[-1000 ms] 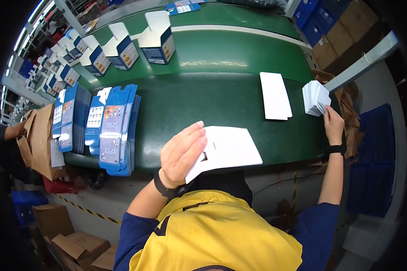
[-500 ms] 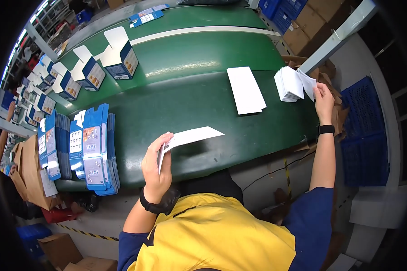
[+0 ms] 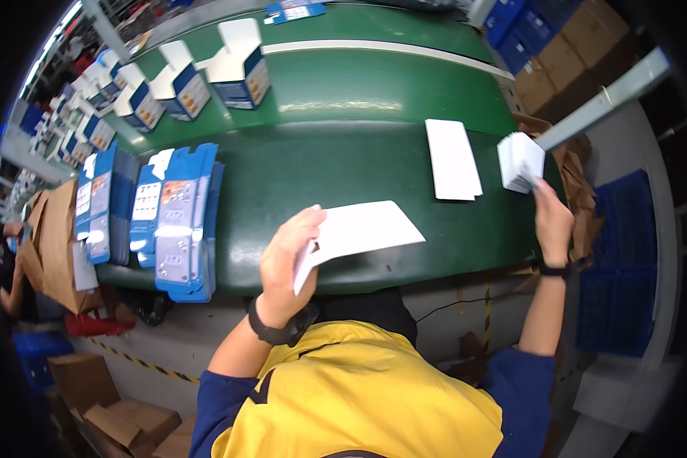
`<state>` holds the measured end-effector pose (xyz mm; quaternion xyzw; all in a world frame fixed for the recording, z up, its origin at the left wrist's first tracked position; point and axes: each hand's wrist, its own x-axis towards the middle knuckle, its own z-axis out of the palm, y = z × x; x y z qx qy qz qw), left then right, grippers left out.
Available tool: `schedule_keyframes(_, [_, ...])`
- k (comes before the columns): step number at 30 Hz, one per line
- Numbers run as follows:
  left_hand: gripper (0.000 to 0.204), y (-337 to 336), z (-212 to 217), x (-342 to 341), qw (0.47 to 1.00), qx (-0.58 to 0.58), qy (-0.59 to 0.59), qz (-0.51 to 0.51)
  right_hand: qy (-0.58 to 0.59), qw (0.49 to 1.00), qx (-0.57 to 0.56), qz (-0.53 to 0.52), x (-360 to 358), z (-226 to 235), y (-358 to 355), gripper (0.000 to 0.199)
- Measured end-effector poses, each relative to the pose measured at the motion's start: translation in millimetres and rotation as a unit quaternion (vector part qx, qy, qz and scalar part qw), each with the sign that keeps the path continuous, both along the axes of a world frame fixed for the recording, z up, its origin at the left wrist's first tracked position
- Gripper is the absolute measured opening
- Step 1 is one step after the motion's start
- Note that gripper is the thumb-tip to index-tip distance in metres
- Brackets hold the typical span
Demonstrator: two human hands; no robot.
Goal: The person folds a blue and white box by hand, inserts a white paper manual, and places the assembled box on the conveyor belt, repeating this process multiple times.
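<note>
On my feed, L hand (image 3: 285,256) grips a folded white card (image 3: 366,231), its wide panel jutting out R of the fingers, above the green table (image 3: 320,164). R hand (image 3: 553,221) is at the near edge of a small white stack (image 3: 518,157); fingertips blurred, can't tell if they pinch a sheet. Flat white sheets (image 3: 452,160) lie btwn both hands, closer to R. Blue flat cartons (image 3: 183,221) sit L of L hand; open boxes (image 3: 240,79) stand beyond it, a bit L.
</note>
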<state>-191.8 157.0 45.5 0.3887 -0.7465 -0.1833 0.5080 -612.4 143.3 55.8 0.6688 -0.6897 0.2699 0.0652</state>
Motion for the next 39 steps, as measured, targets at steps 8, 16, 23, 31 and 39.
schedule_keyframes(8, [0.034,-0.8,15.5,-23.6,0.965,0.241,0.104,-0.009,-0.488,0.826,-0.019,0.283,166.9,19.4,69.9,0.023])
schedule_keyframes(16, [0.049,9.2,26.3,-0.2,0.847,0.474,0.196,-0.138,-0.598,0.716,0.217,0.287,199.9,3.5,26.7,0.026])
schedule_keyframes(23, [0.044,10.8,35.0,-2.4,0.938,0.333,0.075,-0.068,-0.590,0.754,0.137,0.253,214.4,-4.8,30.1,0.028])
schedule_keyframes(31, [0.036,5.8,20.1,-0.8,0.997,-0.018,-0.038,-0.067,-0.214,0.959,-0.100,0.156,213.3,4.2,27.6,0.050])
schedule_keyframes(39, [0.030,-0.3,36.2,7.7,0.985,-0.146,-0.047,-0.078,-0.149,0.892,-0.109,0.413,204.0,30.6,29.0,0.025])
